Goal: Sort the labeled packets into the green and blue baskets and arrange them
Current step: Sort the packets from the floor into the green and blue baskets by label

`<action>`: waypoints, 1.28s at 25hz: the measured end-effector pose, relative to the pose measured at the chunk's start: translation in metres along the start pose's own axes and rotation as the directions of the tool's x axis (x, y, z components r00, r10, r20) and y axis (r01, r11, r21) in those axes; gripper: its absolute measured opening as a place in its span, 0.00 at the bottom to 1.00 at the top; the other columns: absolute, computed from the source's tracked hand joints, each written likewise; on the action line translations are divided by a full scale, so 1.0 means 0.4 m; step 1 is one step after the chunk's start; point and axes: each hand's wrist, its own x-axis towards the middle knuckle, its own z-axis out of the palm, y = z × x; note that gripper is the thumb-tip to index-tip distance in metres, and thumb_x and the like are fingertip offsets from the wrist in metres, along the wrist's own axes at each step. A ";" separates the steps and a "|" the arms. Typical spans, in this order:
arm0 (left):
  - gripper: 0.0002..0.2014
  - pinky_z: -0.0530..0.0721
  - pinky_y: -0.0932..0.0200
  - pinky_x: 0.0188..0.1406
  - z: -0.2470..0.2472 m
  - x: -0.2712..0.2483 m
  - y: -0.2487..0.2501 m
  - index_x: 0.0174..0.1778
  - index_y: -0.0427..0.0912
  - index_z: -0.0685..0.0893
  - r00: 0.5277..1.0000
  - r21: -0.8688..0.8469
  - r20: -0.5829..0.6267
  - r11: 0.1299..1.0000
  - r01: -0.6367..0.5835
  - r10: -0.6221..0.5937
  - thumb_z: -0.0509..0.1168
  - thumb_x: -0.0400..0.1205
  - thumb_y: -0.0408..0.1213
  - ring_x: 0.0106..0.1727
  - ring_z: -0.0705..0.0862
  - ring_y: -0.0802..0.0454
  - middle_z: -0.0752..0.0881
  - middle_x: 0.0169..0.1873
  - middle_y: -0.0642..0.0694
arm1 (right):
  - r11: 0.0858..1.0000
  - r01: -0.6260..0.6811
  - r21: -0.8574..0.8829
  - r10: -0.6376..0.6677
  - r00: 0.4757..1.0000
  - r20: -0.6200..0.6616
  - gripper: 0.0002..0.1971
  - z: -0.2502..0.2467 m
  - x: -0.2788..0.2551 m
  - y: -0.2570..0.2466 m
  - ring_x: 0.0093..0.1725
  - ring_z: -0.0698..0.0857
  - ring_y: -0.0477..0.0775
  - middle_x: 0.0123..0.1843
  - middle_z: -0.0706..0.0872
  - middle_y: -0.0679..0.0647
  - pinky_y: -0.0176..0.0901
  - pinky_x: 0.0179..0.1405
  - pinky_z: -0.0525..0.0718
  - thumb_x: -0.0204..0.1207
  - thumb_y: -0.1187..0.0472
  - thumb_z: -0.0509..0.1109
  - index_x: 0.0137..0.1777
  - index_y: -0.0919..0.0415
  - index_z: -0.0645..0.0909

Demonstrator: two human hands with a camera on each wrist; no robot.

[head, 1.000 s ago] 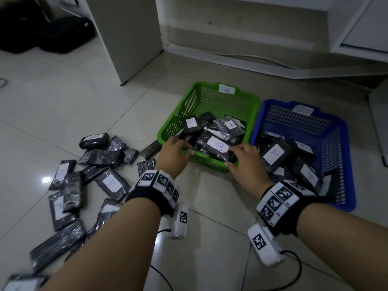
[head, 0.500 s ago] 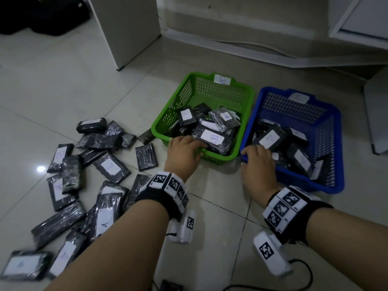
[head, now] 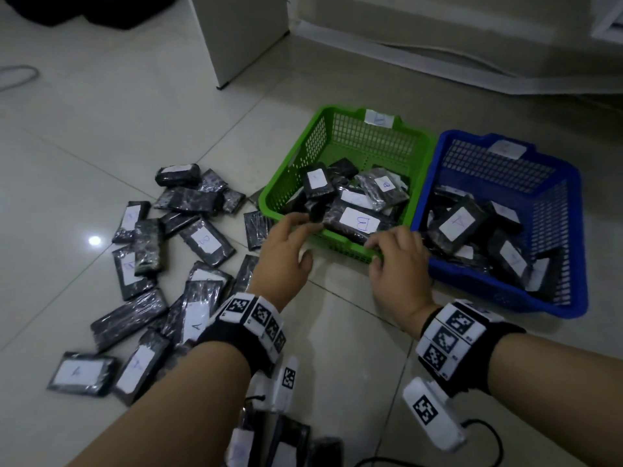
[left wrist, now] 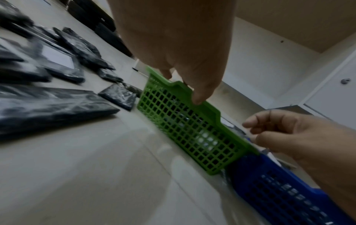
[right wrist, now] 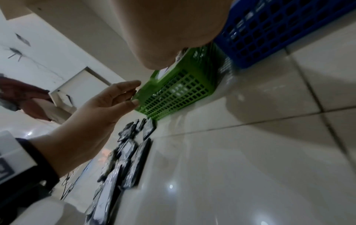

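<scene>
The green basket and blue basket stand side by side on the tiled floor, both holding black wrapped packets with white labels. A packet marked B lies at the green basket's front, and one marked A lies in the blue one. My left hand straddles the green front rim, thumb outside and fingers apart, beside a small dark packet. My right hand hovers loosely curled at the green basket's front right corner, holding nothing.
Several labeled packets lie scattered on the floor to the left of the baskets, and a few more packets sit by my knees. A white cabinet leg stands behind. A black cable trails at lower right.
My right hand left the blue basket's front rim and came left to the green basket's front right corner. My left hand stayed at the green front rim.
</scene>
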 end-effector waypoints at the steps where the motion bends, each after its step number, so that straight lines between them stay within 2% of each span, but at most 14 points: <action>1: 0.18 0.75 0.51 0.65 -0.016 -0.025 -0.030 0.62 0.46 0.82 0.997 0.058 -0.031 0.995 0.075 -0.073 0.67 0.75 0.32 0.64 0.76 0.46 0.77 0.62 0.45 | 0.998 0.064 0.029 -0.065 0.998 0.022 0.13 0.017 -0.005 -0.023 0.52 0.73 0.55 0.48 0.77 0.54 0.47 0.50 0.72 0.64 0.70 0.66 0.46 0.56 0.80; 4: 0.15 0.77 0.48 0.56 -0.064 -0.113 -0.128 0.57 0.46 0.83 0.948 0.342 -0.027 0.888 0.308 -0.318 0.67 0.77 0.47 0.59 0.78 0.41 0.79 0.58 0.44 | 0.958 0.252 0.137 -0.272 0.950 0.155 0.14 0.089 -0.018 -0.081 0.50 0.73 0.53 0.47 0.77 0.52 0.46 0.49 0.76 0.64 0.70 0.63 0.46 0.55 0.81; 6: 0.19 0.75 0.46 0.58 -0.081 -0.168 -0.163 0.58 0.47 0.82 0.928 0.440 -0.005 0.832 0.337 -0.374 0.68 0.74 0.51 0.62 0.76 0.40 0.78 0.61 0.44 | 0.928 0.326 0.182 -0.372 0.845 0.384 0.19 0.138 -0.012 -0.115 0.60 0.74 0.56 0.59 0.77 0.53 0.53 0.59 0.79 0.68 0.70 0.63 0.57 0.54 0.81; 7: 0.19 0.74 0.45 0.60 -0.087 -0.190 -0.174 0.58 0.47 0.81 0.921 0.450 -0.033 0.817 0.360 -0.387 0.68 0.74 0.50 0.63 0.75 0.40 0.77 0.62 0.43 | 0.913 0.366 0.180 -0.405 0.757 0.512 0.24 0.162 -0.001 -0.135 0.68 0.71 0.56 0.68 0.74 0.53 0.53 0.67 0.75 0.71 0.70 0.62 0.66 0.53 0.77; 10: 0.22 0.71 0.42 0.65 -0.113 -0.238 -0.194 0.63 0.46 0.78 0.840 0.378 -0.151 0.755 0.536 -0.521 0.68 0.73 0.47 0.65 0.73 0.38 0.74 0.64 0.41 | 0.821 0.553 0.142 -0.484 0.541 0.688 0.35 0.224 0.047 -0.197 0.82 0.55 0.56 0.84 0.57 0.50 0.50 0.79 0.63 0.75 0.68 0.61 0.82 0.51 0.58; 12: 0.29 0.74 0.43 0.64 -0.132 -0.264 -0.210 0.70 0.46 0.74 0.766 0.267 -0.136 0.722 0.639 -0.628 0.69 0.73 0.48 0.65 0.73 0.38 0.72 0.63 0.40 | 0.764 0.632 0.126 -0.503 0.463 0.730 0.37 0.261 0.076 -0.228 0.84 0.48 0.54 0.85 0.52 0.48 0.50 0.80 0.59 0.76 0.67 0.60 0.83 0.50 0.52; 14: 0.36 0.75 0.48 0.66 -0.142 -0.283 -0.221 0.75 0.47 0.67 0.741 0.152 -0.032 0.729 0.667 -0.671 0.73 0.72 0.48 0.68 0.72 0.41 0.71 0.65 0.41 | 0.726 0.675 0.132 -0.535 0.434 0.725 0.36 0.288 0.085 -0.239 0.83 0.52 0.55 0.84 0.58 0.48 0.52 0.80 0.60 0.75 0.65 0.62 0.82 0.49 0.56; 18: 0.34 0.78 0.58 0.60 -0.156 -0.278 -0.230 0.74 0.55 0.67 0.734 -0.177 0.045 0.718 0.674 -0.678 0.74 0.74 0.38 0.61 0.81 0.50 0.81 0.62 0.48 | 0.708 0.686 0.167 -0.598 0.457 0.658 0.23 0.277 0.074 -0.219 0.68 0.69 0.53 0.68 0.74 0.47 0.47 0.63 0.75 0.75 0.58 0.65 0.71 0.49 0.71; 20: 0.25 0.86 0.51 0.52 -0.165 -0.249 -0.239 0.69 0.55 0.72 0.657 -0.433 0.054 0.576 0.694 -0.752 0.71 0.78 0.38 0.51 0.87 0.49 0.87 0.53 0.48 | 0.761 0.626 0.172 -0.562 0.504 0.656 0.17 0.253 0.078 -0.207 0.64 0.72 0.52 0.62 0.77 0.48 0.45 0.57 0.77 0.77 0.57 0.63 0.66 0.50 0.75; 22: 0.15 0.87 0.40 0.52 -0.167 -0.213 -0.257 0.62 0.49 0.77 0.568 -0.617 0.085 0.404 0.675 -0.819 0.69 0.79 0.39 0.49 0.89 0.45 0.88 0.51 0.44 | 0.885 0.390 0.256 -0.461 0.647 0.608 0.11 0.221 0.095 -0.204 0.56 0.77 0.51 0.54 0.81 0.50 0.47 0.51 0.78 0.78 0.59 0.62 0.58 0.52 0.79; 24: 0.13 0.87 0.38 0.51 -0.170 -0.174 -0.257 0.60 0.43 0.80 0.541 -0.746 0.113 0.289 0.601 -0.833 0.68 0.80 0.39 0.50 0.88 0.42 0.89 0.51 0.41 | 0.925 0.075 0.373 -0.282 0.794 0.539 0.08 0.184 0.114 -0.202 0.47 0.81 0.48 0.48 0.83 0.50 0.41 0.42 0.78 0.78 0.61 0.63 0.54 0.52 0.80; 26: 0.16 0.87 0.43 0.41 -0.176 -0.126 -0.239 0.63 0.39 0.78 0.555 -0.838 0.115 0.219 0.499 -0.824 0.67 0.80 0.40 0.47 0.86 0.41 0.87 0.48 0.40 | 0.896 -0.114 0.429 -0.132 0.854 0.503 0.09 0.149 0.130 -0.201 0.40 0.82 0.45 0.46 0.84 0.50 0.37 0.39 0.77 0.79 0.61 0.64 0.57 0.55 0.81; 28: 0.15 0.86 0.47 0.36 -0.189 -0.075 -0.215 0.62 0.37 0.77 0.595 -0.887 0.087 0.210 0.411 -0.799 0.65 0.82 0.38 0.41 0.86 0.45 0.86 0.43 0.42 | 0.845 -0.229 0.483 -0.056 0.861 0.505 0.08 0.117 0.134 -0.203 0.29 0.81 0.43 0.43 0.86 0.52 0.39 0.32 0.79 0.80 0.59 0.64 0.56 0.56 0.81; 32: 0.08 0.83 0.55 0.30 -0.192 0.011 -0.160 0.56 0.43 0.78 0.676 -0.937 0.075 0.181 0.300 -0.733 0.62 0.82 0.32 0.39 0.84 0.48 0.86 0.42 0.44 | 0.696 -0.381 0.609 0.061 0.876 0.478 0.06 0.058 0.144 -0.197 0.24 0.84 0.58 0.37 0.87 0.53 0.50 0.21 0.86 0.81 0.60 0.64 0.48 0.58 0.82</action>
